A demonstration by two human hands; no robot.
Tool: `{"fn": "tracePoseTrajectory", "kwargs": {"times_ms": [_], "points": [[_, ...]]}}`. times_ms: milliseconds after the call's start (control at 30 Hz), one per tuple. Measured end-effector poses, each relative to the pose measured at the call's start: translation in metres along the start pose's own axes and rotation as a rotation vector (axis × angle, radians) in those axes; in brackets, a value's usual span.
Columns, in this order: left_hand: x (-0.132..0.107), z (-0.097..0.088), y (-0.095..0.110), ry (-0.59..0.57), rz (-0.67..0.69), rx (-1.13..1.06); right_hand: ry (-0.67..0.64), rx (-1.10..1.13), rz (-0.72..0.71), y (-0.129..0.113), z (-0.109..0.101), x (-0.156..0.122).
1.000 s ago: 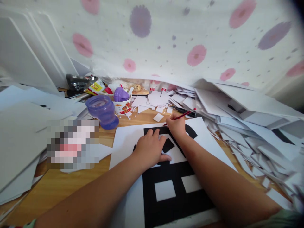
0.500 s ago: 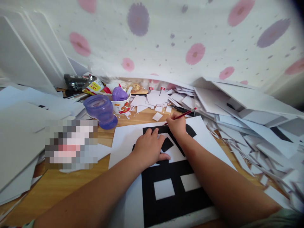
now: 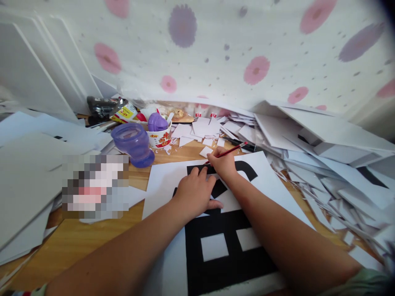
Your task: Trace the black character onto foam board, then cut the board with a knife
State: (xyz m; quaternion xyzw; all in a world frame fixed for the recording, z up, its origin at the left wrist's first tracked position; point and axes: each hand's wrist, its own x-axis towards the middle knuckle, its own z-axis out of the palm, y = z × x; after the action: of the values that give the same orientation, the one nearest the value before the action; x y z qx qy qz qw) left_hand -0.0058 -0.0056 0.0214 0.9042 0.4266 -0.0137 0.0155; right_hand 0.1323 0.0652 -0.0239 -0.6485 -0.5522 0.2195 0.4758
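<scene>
The right hand has slid leftward along the top edge of the black cutout, carrying the pencil with it. The pencil's tip is now nearer the left hand's fingers than before. More of the curved black band is uncovered, while the right forearm now hides a slanted strip that showed earlier. The camera view has shifted slightly.

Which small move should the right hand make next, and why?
Probably slide the red pencil slightly left along the top edge of the black cutout: the right hand holds the pencil, its tip near that edge, and the left hand rests on the cutout.
</scene>
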Motion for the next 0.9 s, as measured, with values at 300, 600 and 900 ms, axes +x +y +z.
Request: {"fn": "tracePoseTrajectory", "kwargs": {"times_ms": [300, 600, 900], "points": [[0.000, -0.003, 0.000, -0.042, -0.012, 0.001, 0.088, -0.028, 0.022, 0.001, -0.010, 0.001], [-0.001, -0.003, 0.001, -0.040, -0.010, -0.014, -0.019, -0.017, -0.036, -0.005, 0.003, -0.003], [-0.002, 0.001, 0.002, -0.031, -0.013, -0.004, 0.033, -0.007, -0.003, 0.001, -0.005, 0.001]]}}
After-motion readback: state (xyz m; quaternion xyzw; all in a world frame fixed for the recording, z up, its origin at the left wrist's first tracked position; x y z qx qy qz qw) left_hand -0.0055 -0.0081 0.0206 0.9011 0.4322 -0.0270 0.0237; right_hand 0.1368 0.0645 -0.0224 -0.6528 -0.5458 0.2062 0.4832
